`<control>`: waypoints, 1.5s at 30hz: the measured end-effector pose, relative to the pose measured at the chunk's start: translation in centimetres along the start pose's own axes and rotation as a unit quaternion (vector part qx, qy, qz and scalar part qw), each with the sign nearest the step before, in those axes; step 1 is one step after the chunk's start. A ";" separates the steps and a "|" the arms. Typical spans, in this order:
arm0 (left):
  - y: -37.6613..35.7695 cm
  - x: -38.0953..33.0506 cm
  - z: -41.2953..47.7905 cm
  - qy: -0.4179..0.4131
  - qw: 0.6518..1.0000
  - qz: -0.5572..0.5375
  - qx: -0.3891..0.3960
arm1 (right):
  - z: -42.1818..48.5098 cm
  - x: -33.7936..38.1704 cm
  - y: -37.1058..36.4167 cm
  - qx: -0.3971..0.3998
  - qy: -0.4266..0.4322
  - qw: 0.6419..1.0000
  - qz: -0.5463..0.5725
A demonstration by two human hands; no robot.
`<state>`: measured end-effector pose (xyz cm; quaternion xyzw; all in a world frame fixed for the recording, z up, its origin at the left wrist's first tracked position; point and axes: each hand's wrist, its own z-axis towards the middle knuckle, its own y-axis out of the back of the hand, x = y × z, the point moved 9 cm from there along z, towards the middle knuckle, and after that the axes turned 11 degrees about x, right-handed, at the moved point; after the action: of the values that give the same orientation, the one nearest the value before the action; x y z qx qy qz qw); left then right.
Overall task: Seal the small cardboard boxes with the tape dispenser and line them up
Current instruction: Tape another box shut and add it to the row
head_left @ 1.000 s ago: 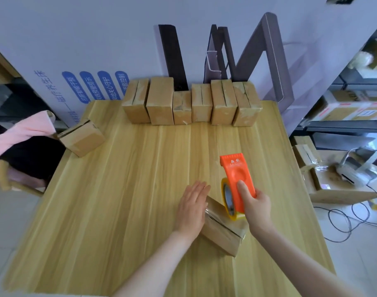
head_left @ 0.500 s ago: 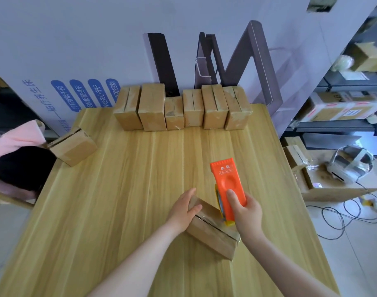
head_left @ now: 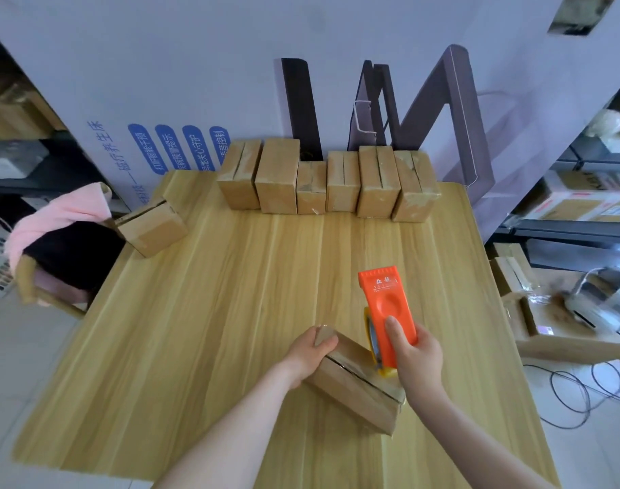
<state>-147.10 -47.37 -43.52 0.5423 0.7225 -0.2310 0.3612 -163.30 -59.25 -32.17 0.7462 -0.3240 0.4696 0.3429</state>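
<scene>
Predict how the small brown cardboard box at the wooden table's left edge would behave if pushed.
The small brown cardboard box probably slides easily, since the wooden table looks smooth. Sitting right at the edge, it could tip off if pushed leftward. Its flat faces suggest it won't roll.

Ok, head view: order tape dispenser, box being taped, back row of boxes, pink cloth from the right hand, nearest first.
1. tape dispenser, held in the right hand.
2. box being taped, beneath the dispenser.
3. back row of boxes, table's far edge.
4. pink cloth, off-table, far left.
</scene>
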 end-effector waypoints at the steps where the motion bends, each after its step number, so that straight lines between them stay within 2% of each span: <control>1: -0.1 0.0 -0.7 -0.011 1.000 -0.007 -0.022 | 0.1 -0.2 0.0 0.006 -0.006 1.000 0.000; 4: -0.8 1.0 -2.6 -0.019 0.997 -0.021 -0.072 | 0.2 -0.1 0.1 0.029 -0.017 0.999 0.011; 7: -0.8 2.7 -3.9 -0.002 0.988 -0.083 -0.133 | 0.4 1.2 0.5 0.046 -0.023 0.997 0.063; 11: 0.6 3.8 -6.0 0.055 0.950 -0.219 -0.214 | 1.6 5.0 1.8 0.030 0.001 0.995 0.097; 14: 3.3 3.5 -7.0 0.063 0.916 -0.299 -0.260 | 2.5 8.2 1.5 0.030 0.030 0.990 0.136; 21: 16.5 -0.9 -7.5 0.026 0.825 -0.437 -0.357 | 4.3 10.6 -4.0 0.023 0.014 0.985 0.168; 29: 36.2 -11.3 -2.9 -0.057 0.757 -0.533 -0.374 | 8.3 13.8 -17.1 -0.010 -0.008 0.984 0.176; 32: 43.3 -14.5 -1.0 -0.054 0.783 -0.466 -0.407 | 10.1 14.5 -21.4 -0.016 -0.018 0.983 0.184; 34: 47.5 -16.3 0.1 -0.030 0.835 -0.317 -0.449 | 11.2 14.6 -23.4 -0.021 -0.026 0.982 0.185; 36: 50.6 -17.1 1.1 0.010 0.840 -0.222 -0.495 | 11.9 14.3 -24.8 -0.036 -0.040 0.983 0.178; 37: 51.4 -17.7 2.2 0.017 0.852 -0.180 -0.491 | 12.2 14.2 -25.2 -0.046 -0.045 0.983 0.170; 41: 51.9 -16.9 7.4 0.034 0.895 -0.138 -0.424 | 13.4 13.6 -25.8 -0.089 -0.066 0.986 0.127; 42: 51.6 -16.2 9.2 0.057 0.915 -0.116 -0.381 | 13.8 13.5 -25.9 -0.098 -0.066 0.986 0.118; 45: 50.8 -13.4 13.9 0.092 0.935 -0.188 -0.287 | 14.6 13.5 -25.9 -0.114 -0.067 0.988 0.082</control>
<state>-93.04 -50.22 -38.98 0.2890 0.8767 -0.0262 0.3835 -130.74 -58.98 -29.84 0.7031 -0.4574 0.4052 0.3637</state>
